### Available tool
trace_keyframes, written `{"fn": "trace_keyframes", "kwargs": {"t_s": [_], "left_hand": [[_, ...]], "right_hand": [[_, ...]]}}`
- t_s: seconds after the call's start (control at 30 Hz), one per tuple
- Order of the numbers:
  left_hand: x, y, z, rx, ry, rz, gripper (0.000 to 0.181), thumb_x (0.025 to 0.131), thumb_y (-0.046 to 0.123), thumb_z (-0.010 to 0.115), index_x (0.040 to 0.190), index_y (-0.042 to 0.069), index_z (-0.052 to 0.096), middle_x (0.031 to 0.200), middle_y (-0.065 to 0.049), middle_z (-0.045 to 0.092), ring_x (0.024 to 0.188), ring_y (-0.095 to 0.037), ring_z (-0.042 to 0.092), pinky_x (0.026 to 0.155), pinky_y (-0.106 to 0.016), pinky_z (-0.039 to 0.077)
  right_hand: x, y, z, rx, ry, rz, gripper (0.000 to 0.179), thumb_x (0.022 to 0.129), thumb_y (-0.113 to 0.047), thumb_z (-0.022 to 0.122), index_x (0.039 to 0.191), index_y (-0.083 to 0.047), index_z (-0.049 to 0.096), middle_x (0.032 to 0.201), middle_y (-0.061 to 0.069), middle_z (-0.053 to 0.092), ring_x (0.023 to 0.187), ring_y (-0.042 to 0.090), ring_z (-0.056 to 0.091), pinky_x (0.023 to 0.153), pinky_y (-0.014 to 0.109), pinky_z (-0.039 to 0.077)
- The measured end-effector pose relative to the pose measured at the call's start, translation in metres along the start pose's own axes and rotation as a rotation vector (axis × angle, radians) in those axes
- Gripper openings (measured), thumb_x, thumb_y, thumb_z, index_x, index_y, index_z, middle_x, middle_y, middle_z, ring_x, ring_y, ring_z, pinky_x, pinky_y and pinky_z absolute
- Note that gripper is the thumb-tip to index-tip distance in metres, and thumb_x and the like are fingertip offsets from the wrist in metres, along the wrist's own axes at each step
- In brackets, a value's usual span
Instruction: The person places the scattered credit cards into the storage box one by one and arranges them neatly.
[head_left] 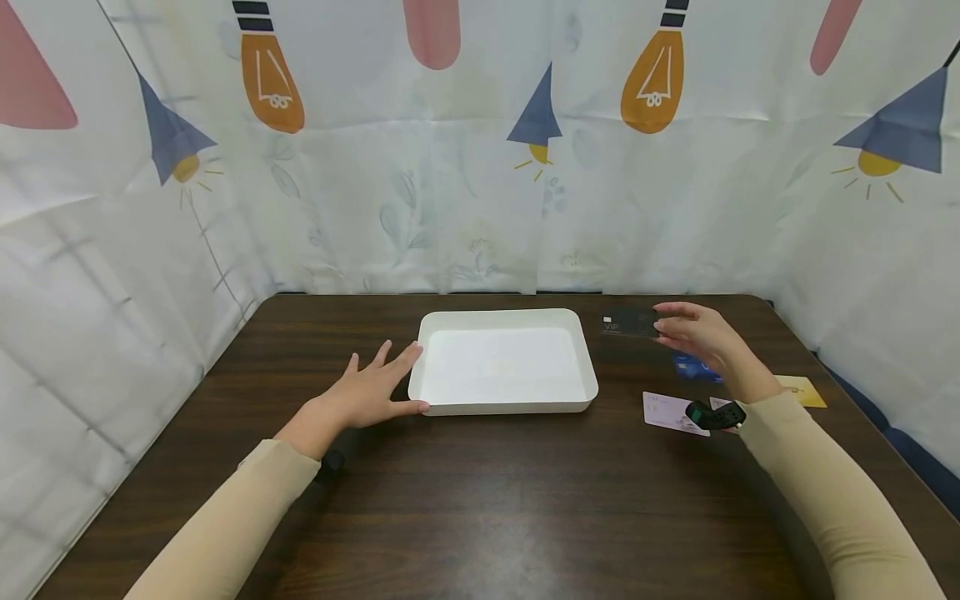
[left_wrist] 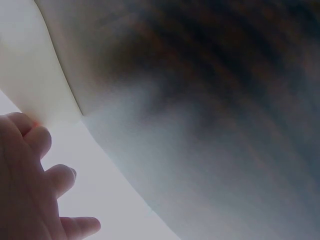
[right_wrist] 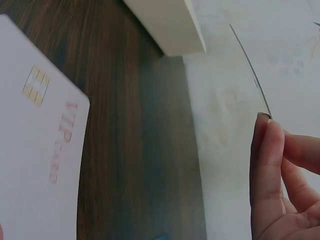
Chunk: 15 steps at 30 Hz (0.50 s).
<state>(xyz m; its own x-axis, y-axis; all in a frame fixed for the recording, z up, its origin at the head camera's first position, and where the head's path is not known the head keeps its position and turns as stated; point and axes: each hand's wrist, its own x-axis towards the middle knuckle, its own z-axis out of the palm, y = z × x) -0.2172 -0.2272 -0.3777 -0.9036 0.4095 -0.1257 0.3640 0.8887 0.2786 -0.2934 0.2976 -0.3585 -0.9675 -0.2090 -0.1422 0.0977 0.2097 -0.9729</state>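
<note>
A shallow white tray [head_left: 507, 409] stands toward the back of the dark wooden table. My left hand [head_left: 372, 387] rests against its left side, fingers spread and touching the wall. In the left wrist view that hand [left_wrist: 30, 185] appears beside the pale tray wall [left_wrist: 37, 65]. My right hand [head_left: 701, 337] pinches a black VIP card [head_left: 628, 322] by its right end, to the right of the tray. In the right wrist view the card [right_wrist: 251, 72] is seen edge-on between the thumb and fingers of the right hand [right_wrist: 282, 175].
Below the right hand lie a blue card [head_left: 696, 367], a pale pink card [head_left: 670, 412] and a yellow card [head_left: 804, 391]. Another pale card is partly hidden by the black wrist device [head_left: 716, 415]. A printed curtain [head_left: 480, 208] hangs behind the table.
</note>
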Motion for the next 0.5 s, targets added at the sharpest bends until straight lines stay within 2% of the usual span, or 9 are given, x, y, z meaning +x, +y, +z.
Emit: {"fn": "trace_keyframes", "kwargs": {"t_s": [0.07, 0.3, 0.5], "left_hand": [[0.0, 0.0, 0.0, 0.002, -0.003, -0.001, 0.105, 0.092, 0.07, 0.06, 0.166, 0.013, 0.013, 0.17, -0.01, 0.018, 0.155, -0.042, 0.006, 0.113, -0.076, 0.0], [-0.001, 0.002, 0.0, -0.001, 0.002, 0.002, 0.103, 0.093, 0.069, 0.06, 0.166, 0.012, 0.015, 0.169, -0.011, 0.019, 0.154, -0.044, 0.007, 0.112, -0.077, 0.001], [-0.001, 0.003, -0.001, 0.006, -0.003, 0.001, 0.102, 0.093, 0.068, 0.06, 0.166, 0.012, 0.015, 0.17, -0.011, 0.019, 0.154, -0.044, 0.007, 0.112, -0.077, 0.001]], "right_hand": [[0.001, -0.003, 0.004, 0.021, -0.013, -0.005, 0.043, 0.104, -0.012, 0.061, 0.143, 0.0, 0.045, 0.108, -0.001, 0.058, 0.092, 0.006, 0.071, 0.087, 0.023, 0.057], [0.004, -0.014, 0.027, 0.099, -0.021, -0.023, 0.049, 0.104, -0.009, 0.061, 0.147, 0.003, 0.042, 0.118, 0.006, 0.051, 0.092, 0.005, 0.068, 0.089, 0.024, 0.056], [0.009, -0.015, 0.051, 0.162, 0.003, -0.033, 0.047, 0.103, -0.008, 0.063, 0.146, 0.002, 0.045, 0.105, 0.0, 0.06, 0.09, 0.007, 0.067, 0.087, 0.023, 0.056]]}}
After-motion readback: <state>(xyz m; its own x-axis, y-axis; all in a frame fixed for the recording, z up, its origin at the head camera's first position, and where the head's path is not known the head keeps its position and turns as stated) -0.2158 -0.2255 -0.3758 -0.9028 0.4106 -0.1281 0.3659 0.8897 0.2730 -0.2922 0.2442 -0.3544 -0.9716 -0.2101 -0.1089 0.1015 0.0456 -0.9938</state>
